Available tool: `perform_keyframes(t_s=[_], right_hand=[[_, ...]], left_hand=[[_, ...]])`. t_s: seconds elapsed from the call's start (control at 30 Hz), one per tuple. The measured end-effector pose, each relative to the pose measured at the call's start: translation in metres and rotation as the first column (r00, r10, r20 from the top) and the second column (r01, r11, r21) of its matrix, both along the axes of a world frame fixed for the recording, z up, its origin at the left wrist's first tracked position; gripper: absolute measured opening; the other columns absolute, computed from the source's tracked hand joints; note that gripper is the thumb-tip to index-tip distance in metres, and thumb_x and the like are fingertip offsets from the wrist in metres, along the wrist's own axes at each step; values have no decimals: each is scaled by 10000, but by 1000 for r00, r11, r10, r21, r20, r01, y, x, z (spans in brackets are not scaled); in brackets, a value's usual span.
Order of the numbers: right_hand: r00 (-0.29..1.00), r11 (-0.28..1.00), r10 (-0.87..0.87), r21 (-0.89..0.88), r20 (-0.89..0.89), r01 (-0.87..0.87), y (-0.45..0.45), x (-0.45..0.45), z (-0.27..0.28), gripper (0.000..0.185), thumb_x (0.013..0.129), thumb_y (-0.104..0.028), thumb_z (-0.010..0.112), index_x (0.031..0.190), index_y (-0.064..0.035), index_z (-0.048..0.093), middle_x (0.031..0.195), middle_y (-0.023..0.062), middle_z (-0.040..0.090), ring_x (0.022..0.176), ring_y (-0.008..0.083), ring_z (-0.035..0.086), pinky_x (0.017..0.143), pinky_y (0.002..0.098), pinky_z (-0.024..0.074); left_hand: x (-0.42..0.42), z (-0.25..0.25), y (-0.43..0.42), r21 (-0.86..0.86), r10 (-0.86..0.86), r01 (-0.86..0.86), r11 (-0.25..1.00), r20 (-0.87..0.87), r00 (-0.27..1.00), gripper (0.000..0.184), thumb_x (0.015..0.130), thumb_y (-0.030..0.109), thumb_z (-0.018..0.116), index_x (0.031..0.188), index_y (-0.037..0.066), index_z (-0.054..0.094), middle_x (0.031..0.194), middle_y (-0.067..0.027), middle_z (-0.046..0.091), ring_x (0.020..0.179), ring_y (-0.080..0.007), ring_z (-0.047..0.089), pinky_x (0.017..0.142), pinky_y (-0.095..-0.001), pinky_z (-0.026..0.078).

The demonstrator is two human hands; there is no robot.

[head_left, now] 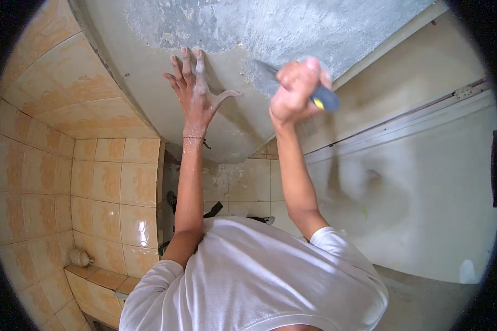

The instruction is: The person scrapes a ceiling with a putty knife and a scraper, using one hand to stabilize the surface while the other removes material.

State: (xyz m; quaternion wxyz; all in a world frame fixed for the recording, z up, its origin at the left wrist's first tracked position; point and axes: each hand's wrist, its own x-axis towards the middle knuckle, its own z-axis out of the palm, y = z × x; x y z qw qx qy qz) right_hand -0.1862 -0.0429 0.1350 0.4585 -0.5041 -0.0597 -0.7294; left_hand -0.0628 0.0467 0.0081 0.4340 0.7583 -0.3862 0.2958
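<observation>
My left hand (195, 96) lies against the wall (226, 129) with its fingers spread, and white dust coats the fingers. A thin dark band circles that wrist. My right hand (298, 91) is wrapped round the dark grey and yellow handle of a scraper (327, 100), slightly blurred. Its blade points up and left, at the border between the smooth pale paint and a rough bare grey patch (292, 27). Whether the blade's edge touches the wall cannot be made out. Ragged flakes of paint show along the patch's lower border.
Orange and cream tiles (96, 171) cover the wall and ledge at the left. A pale door (403, 193) with a metal bolt stands at the right. Below the arms, the tiled floor (248, 182) holds pale debris and dark items partly hidden by my body.
</observation>
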Motion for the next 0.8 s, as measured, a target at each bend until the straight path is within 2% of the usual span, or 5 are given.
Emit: perform_keyframes(t_s=[0.1,0.2,0.57,0.63,0.8], right_hand=[[976,982,187,3,109,-189,2,-9,6,403,1020,-82,563,640,-59,432,524,23,467,432,111,423,449,299,379],[995,995,-98,7,-12,98,0,15,2,383,1006,-115,567,665,-83,395,516,-7,339,407,105,310,396,292,293],[969,923,-244,-299,32,242,8,12,-2,441,995,-166,532,611,-95,329,487,-10,319,402,84,271,385,290,286],[991,967,133,-217,-5,-131,20,-8,17,413,993,-143,533,629,-92,346,489,-1,354,404,88,301,389,291,292],[985,997,-74,-2,-157,75,13,32,-13,412,1017,-116,507,646,-119,326,503,-17,319,401,80,273,405,288,280]], left_hand=[[3,3,0,18,52,-52,998,26,998,1334,631,750,807,1667,109,265,1753,-138,134,1610,-409,17,1246,-680,27],[4,-1,1,46,50,-52,998,45,998,1349,628,740,827,1667,97,255,1748,-162,138,1602,-446,54,1239,-691,61],[6,-1,-1,20,28,-28,999,26,999,1307,643,805,739,1662,120,292,1758,-127,123,1617,-379,-45,1258,-659,-33],[4,-1,-1,31,41,-42,999,13,999,1306,649,805,733,1665,119,283,1758,-124,121,1617,-386,-33,1258,-660,-36],[4,-1,1,42,28,-30,999,41,999,1334,656,732,805,1680,107,223,1753,-168,121,1608,-434,15,1247,-677,1]])
